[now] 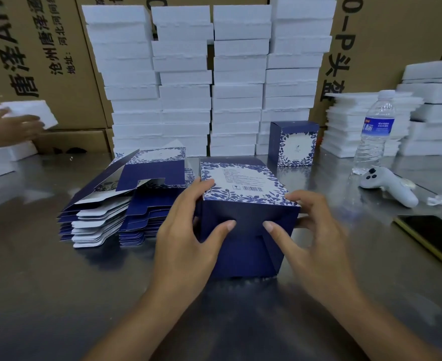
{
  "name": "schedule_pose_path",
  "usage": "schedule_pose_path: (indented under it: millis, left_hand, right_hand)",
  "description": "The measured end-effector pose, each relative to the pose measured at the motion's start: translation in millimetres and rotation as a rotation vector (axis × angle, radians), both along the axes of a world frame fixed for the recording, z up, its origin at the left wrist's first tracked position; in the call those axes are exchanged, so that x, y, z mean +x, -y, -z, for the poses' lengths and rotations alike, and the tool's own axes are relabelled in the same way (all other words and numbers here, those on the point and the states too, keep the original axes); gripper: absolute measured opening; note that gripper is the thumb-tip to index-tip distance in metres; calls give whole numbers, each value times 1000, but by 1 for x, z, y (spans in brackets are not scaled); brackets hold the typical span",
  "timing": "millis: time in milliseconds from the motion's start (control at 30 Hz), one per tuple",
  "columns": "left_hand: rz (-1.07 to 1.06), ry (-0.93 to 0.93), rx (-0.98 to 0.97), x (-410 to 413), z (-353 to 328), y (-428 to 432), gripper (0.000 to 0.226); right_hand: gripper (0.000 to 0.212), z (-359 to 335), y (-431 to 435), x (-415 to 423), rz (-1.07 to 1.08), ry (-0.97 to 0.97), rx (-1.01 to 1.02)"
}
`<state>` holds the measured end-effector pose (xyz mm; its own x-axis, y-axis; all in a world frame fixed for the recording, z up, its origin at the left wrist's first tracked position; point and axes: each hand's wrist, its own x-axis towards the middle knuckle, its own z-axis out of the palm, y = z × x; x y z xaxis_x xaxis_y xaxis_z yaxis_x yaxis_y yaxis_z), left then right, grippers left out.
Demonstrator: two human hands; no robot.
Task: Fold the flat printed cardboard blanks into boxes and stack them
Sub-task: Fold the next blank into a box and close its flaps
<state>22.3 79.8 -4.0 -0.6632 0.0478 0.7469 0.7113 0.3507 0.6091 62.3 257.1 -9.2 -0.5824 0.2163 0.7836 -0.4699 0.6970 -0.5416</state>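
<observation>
Spreading under the left grip [186, 238] and right grip [316, 243], the tabletop [58, 295] carries foam stacks [183, 79] well beyond them. Blanks [105, 212] lie piled just left of the left grip. Between the grips stands the box [243, 246] (blue, floral top), clasped at both sides, fingers [203, 185] curled over its top edge, thumbs pressing its near face.

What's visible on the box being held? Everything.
The box is printed card: dark blue sides, a white top panel with blue leaf borders, small text and a barcode. Folded up, it rests on the metal table, a blue end facing the camera, where flaps meet along a slanted seam. The left grip holds its left edge, thumb on that end; the right grip holds the right corner, one finger pressing the flap.
</observation>
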Motion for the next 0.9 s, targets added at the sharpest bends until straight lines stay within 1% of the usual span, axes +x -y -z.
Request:
schedule_pose_path:
  millis: [200,333,533,633,700,833,900]
  left_hand:
    - [-81,-36,71,4,-1,-4,70]
    - [-87,-33,102,4,-1,-5,66]
    - [-83,30,127,2,1,-4,60]
    - [-47,64,113,1,1,-2,67]
    - [7,101,106,2,-1,-1,66]
    - [62,82,52,4,-7,1,55]
    - [89,86,67,3,-8,2,44]
  right_hand:
    - [57,-1,3,5,72,-38,59]
    - [53,-2,6,7,100,-55,65]
    - [49,-4,9,7,127,-80,82]
    - [47,-5,7,6,118,-65,53]
    - [46,-4,5,6,101,-43,36]
    - [30,-4,5,6,60,-39,-34]
    - [29,-5,4,7,18,-40,-115]
